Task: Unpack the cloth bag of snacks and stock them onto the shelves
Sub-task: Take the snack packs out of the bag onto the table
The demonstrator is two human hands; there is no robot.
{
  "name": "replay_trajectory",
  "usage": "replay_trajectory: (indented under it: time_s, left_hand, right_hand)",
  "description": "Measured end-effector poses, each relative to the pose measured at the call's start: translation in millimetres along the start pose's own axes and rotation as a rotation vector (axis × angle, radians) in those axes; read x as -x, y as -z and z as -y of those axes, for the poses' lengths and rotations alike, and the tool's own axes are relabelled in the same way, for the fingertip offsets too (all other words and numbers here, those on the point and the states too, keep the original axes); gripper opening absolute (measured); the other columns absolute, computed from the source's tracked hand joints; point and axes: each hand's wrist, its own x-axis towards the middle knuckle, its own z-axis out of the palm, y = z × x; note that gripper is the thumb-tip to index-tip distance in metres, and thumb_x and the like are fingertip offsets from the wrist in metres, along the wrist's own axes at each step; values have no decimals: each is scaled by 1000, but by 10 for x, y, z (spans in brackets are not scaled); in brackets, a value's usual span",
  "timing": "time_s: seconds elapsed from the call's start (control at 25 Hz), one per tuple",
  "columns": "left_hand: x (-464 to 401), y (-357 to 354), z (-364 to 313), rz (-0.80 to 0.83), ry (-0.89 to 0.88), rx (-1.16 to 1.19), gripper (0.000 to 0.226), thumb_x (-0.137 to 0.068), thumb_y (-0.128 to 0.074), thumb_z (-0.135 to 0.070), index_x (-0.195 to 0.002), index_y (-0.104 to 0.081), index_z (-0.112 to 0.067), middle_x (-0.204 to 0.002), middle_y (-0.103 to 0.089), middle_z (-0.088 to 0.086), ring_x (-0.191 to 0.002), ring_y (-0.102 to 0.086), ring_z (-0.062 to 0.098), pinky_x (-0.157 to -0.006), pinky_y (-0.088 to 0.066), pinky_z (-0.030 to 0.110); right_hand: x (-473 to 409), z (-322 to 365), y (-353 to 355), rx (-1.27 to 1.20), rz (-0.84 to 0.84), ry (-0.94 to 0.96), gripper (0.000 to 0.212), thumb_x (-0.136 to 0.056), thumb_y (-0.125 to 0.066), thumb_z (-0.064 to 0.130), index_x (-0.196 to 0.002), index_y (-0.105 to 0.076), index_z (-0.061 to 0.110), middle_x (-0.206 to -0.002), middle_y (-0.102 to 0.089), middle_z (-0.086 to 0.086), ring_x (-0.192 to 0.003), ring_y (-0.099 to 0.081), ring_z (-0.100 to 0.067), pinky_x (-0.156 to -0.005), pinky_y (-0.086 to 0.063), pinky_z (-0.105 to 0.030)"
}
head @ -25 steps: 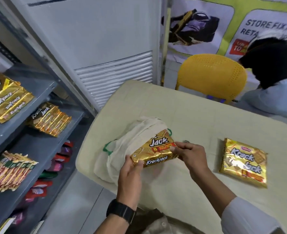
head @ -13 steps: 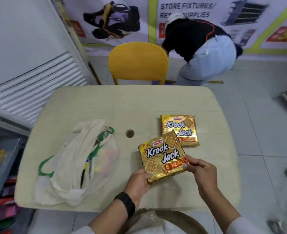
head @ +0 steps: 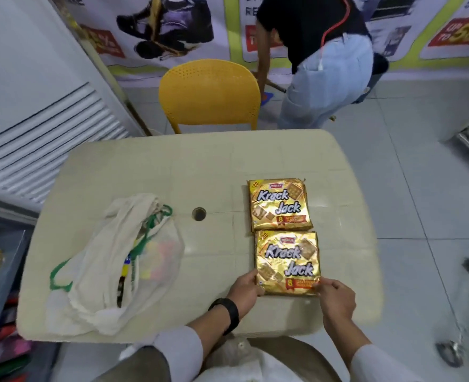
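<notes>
Hands at the near packet (head: 287, 262): my left hand (head: 244, 288) and right hand (head: 335, 296) pinch its near corners, flat on the table (head: 150, 172), touching the far packet (head: 280, 204); cloth bag (head: 112, 266) lies left

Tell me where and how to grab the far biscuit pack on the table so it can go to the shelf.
Take the far biscuit pack by its left and right edges, coming down from above. It lies flat and face up on the table, its near edge tight against the near pack, so that side gives no room for fingers. The left and right edges look clear, and the pack seems narrow enough to pinch across.
</notes>
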Motion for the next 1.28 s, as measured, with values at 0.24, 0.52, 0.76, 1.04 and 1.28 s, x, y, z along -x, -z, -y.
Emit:
replay_trajectory:
  time_s: [0.24,0.52,0.76,1.04,1.28]
  left_hand:
    - [608,1303,212,-617,-216,52,40,-96,-54,-11,-133,-61,-24,-139,-61,2,-119,-59,14,-99,-46,26]
    - [1184,2556,805,-1130,248,-649,98,-79,-64,-66,-157,-19,-27,-144,-34,6,-123,-43,30,-95,-42,45]
    - [1295,3391,1125,-1157,4,-238,26,-94,-57,-29,-117,-67,-22,-116,-67,6,-107,-63,31,-86,-50,37]
    - [1233,4616,1541,-1160,91,433,12,-90,-56,-19,-89,-67,-16,-102,-70,11,-95,-64,33,-75,-44,33]
    - [1022,4671,2032,-837,245,204,31,-78,-58,-36,-104,-68,-23,-106,-74,6,-89,-66,29,-75,-53,35]
  right_hand:
    - [692,594,-879,280,241,844,32,-88,-68,0,-119,-69,8,-123,-67,-12,-118,-60,-33,-97,-44,-35]
    - [1884,1386,-2831,914,783,1503,84,-86,-59,9,-160,-27,31,-167,-27,-7,-143,-40,-33,-103,-52,-46]
    - [2126,1919,-3686,1306,535,1445,46,-90,-59,27,-136,-57,25,-145,-49,-15,-117,-60,-39,-88,-54,-44]
    - [2998,1905,-4554,756,739,1165,26,-87,-56,9,-101,-77,13,-107,-76,-19,-104,-66,-41,-85,-50,-36]
    - [2893,1596,-4480,823,858,1217,36,-87,-61,7,-121,-72,10,-126,-71,-14,-117,-65,-34,-100,-51,-39]
